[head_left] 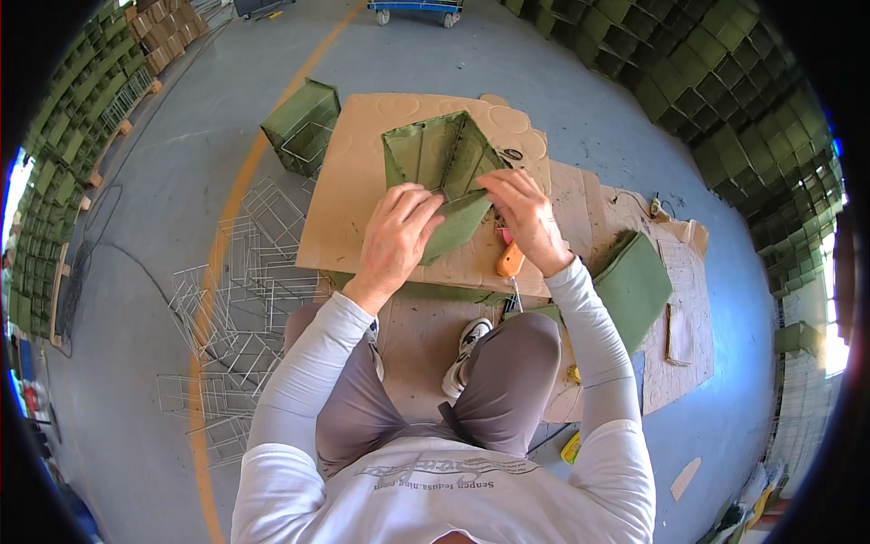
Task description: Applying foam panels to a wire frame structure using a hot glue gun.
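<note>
Left grip (396, 231) and right grip (524, 210) are pinching the near edge of a green open-topped box (412, 151), the left working at its 7 o'clock side, the right at its 4 o'clock corner. Both are touching it, neither standing nearer. From between them its mouth is gaping toward 12 o'clock, a dark inner seam running roughly 7 to 1. Its walls are looking stiff, matte and felt-like. A cardboard-topped surface (349, 204) is spreading beneath. At 4 o'clock an orange-handled tool (509, 261) is lying close; farther out, flat green panels (637, 292) are overlapping. At 9 o'clock thin wire frames (269, 264) are sprawling over grey floor (172, 218).
</note>
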Available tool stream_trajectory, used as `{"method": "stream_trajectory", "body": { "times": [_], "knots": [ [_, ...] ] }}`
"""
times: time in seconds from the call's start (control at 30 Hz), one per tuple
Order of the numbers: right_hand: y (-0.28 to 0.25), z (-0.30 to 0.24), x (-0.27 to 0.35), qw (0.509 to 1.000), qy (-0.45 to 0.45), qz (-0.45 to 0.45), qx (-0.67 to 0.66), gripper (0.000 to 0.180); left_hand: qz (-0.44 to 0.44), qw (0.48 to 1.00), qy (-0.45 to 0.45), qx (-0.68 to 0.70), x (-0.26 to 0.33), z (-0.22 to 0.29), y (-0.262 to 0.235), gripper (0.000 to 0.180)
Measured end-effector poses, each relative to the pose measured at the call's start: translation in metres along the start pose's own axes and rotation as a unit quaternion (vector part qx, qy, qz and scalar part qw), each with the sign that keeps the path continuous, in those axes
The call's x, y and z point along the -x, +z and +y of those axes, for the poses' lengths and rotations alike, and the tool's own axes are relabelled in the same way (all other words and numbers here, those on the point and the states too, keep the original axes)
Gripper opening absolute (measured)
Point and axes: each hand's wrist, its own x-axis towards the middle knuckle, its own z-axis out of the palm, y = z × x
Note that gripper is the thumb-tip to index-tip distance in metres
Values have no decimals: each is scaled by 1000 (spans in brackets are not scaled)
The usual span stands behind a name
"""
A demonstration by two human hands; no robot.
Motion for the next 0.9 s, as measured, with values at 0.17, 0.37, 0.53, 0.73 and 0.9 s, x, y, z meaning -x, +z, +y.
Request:
{"method": "stream_trajectory", "body": {
  "times": [0.17,0.37,0.53,0.73,0.9],
  "knots": [
    [25,-4,5,999,-36,-6,10,20,-41,997,23,-66,7,-5,-1,19],
    [22,-2,-1,998,-41,-38,-8,15,-38,998,18,-50,7,0,-5,18],
    [11,-9,-9,998,-7,25,-54,17,-28,999,24,-31,11,4,-7,20],
    [7,27,-50,989,128,59,47,31,-47,997,54,-15,12,7,-1,22],
    [18,14,-115,994,-61,-80,32,33,-48,996,67,-22,7,7,-5,21]
  ]
}}
